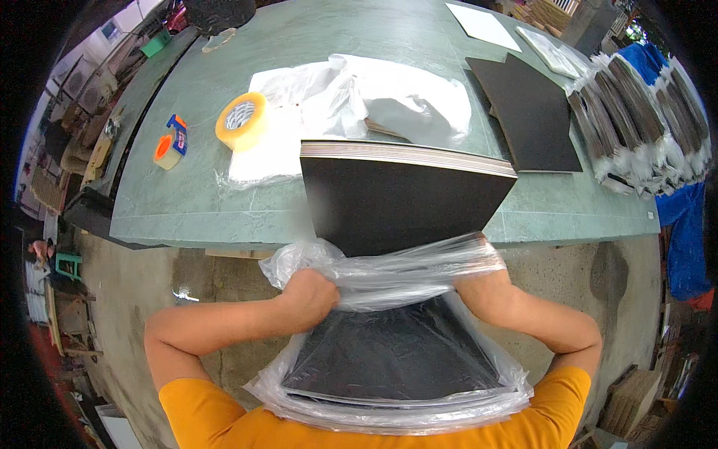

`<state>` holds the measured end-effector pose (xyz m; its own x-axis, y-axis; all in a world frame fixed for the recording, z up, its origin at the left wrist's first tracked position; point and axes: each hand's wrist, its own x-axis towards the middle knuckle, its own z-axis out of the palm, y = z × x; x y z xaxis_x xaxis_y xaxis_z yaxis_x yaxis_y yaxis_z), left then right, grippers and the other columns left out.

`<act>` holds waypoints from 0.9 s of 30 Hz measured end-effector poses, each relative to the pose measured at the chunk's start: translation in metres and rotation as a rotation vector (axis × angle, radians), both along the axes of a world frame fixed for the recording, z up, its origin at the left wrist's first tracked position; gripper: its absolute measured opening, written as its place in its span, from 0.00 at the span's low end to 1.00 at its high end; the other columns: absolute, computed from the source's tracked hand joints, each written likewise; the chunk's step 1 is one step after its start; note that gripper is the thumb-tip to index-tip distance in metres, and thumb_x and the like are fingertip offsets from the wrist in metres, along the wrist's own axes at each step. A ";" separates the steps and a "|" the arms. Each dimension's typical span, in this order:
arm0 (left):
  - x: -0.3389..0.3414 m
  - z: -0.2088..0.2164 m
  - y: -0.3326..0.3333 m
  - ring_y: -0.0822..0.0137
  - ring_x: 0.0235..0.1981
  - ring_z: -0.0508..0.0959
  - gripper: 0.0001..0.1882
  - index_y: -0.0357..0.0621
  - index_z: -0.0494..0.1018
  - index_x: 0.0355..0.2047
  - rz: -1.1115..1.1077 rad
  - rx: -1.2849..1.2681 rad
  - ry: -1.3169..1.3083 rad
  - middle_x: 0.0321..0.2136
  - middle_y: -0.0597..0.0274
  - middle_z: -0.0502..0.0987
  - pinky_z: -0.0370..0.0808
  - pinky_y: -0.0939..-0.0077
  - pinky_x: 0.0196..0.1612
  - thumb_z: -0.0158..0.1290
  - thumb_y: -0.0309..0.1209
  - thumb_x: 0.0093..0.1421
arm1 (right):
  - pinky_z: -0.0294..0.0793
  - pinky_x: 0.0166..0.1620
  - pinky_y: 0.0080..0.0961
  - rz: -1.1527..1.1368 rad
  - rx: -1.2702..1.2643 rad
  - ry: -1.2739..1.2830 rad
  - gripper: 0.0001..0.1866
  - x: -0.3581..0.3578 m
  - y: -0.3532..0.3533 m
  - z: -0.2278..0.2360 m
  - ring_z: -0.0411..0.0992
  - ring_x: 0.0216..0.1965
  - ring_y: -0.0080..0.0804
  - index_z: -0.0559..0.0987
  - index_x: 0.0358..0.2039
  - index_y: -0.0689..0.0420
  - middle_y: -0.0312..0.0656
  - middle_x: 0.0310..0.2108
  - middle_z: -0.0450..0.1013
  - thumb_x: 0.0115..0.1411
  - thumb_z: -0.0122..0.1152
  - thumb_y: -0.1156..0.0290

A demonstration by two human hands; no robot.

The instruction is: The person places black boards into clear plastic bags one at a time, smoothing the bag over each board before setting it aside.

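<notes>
A thick stack of black boards (404, 198) leans from the table's near edge back toward my body, its pale layered edges at the top. Clear plastic bag (389, 288) covers the lower part of the stack, and the bag's gathered mouth crosses its middle. My left hand (309, 298) is closed in a fist on the bunched plastic at the left side. At the right side, my right hand (486, 288) grips the bag's rim, its fingertips partly veiled by plastic and slightly blurred. The upper part of the boards stands out of the bag.
On the green table (299, 34) lie a large tape roll (241, 121), a small tape dispenser (171, 142) and crumpled white plastic bags (321, 97). Loose black boards (527, 112) lie to the right, beside bundled plastic-wrapped boards (636, 112). A white sheet (484, 26) is farther back.
</notes>
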<state>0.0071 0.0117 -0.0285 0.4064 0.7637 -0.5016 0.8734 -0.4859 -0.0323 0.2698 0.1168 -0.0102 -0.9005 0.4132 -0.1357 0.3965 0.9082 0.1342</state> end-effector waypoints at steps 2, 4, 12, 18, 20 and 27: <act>0.003 0.008 0.000 0.61 0.20 0.76 0.05 0.43 0.72 0.22 -0.111 -0.017 -0.035 0.18 0.58 0.74 0.71 0.69 0.19 0.48 0.28 0.44 | 0.44 0.57 0.47 -0.050 0.082 -0.088 0.22 -0.004 0.000 -0.007 0.60 0.50 0.44 0.68 0.46 0.56 0.47 0.45 0.65 0.48 0.44 0.67; 0.013 0.015 -0.003 0.60 0.20 0.75 0.05 0.43 0.71 0.22 -0.386 0.152 -0.253 0.18 0.56 0.73 0.71 0.67 0.19 0.48 0.29 0.43 | 0.38 0.58 0.50 -0.090 0.121 -0.262 0.24 -0.006 0.006 0.000 0.56 0.54 0.44 0.64 0.51 0.56 0.48 0.51 0.61 0.53 0.38 0.64; -0.017 0.013 0.028 0.53 0.23 0.74 0.07 0.40 0.70 0.19 0.076 0.075 -0.321 0.17 0.53 0.73 0.71 0.63 0.25 0.50 0.31 0.42 | 0.67 0.43 0.38 -0.015 -0.565 -0.596 0.15 0.002 0.013 0.016 0.70 0.38 0.44 0.74 0.35 0.58 0.48 0.33 0.72 0.48 0.49 0.65; -0.016 0.060 0.012 0.66 0.20 0.73 0.09 0.39 0.69 0.22 0.327 -0.280 -1.041 0.15 0.57 0.71 0.70 0.73 0.25 0.52 0.32 0.46 | 0.63 0.26 0.16 -0.659 -0.054 1.352 0.13 0.031 0.057 0.071 0.63 0.20 0.21 0.72 0.28 0.59 0.34 0.20 0.67 0.37 0.54 0.82; -0.039 0.050 0.020 0.71 0.22 0.72 0.10 0.39 0.69 0.25 1.238 0.359 -1.376 0.16 0.61 0.70 0.67 0.79 0.24 0.52 0.33 0.48 | 0.66 0.29 0.22 -0.495 -0.009 1.216 0.12 0.016 0.040 0.065 0.67 0.24 0.26 0.72 0.27 0.59 0.38 0.24 0.69 0.37 0.54 0.81; -0.059 0.051 0.064 0.67 0.31 0.69 0.29 0.50 0.65 0.46 0.550 1.181 -0.608 0.38 0.60 0.67 0.70 0.75 0.30 0.47 0.15 0.41 | 0.60 0.48 0.33 -0.521 0.222 0.983 0.34 -0.008 0.040 0.040 0.61 0.47 0.40 0.69 0.45 0.56 0.46 0.47 0.61 0.30 0.47 0.88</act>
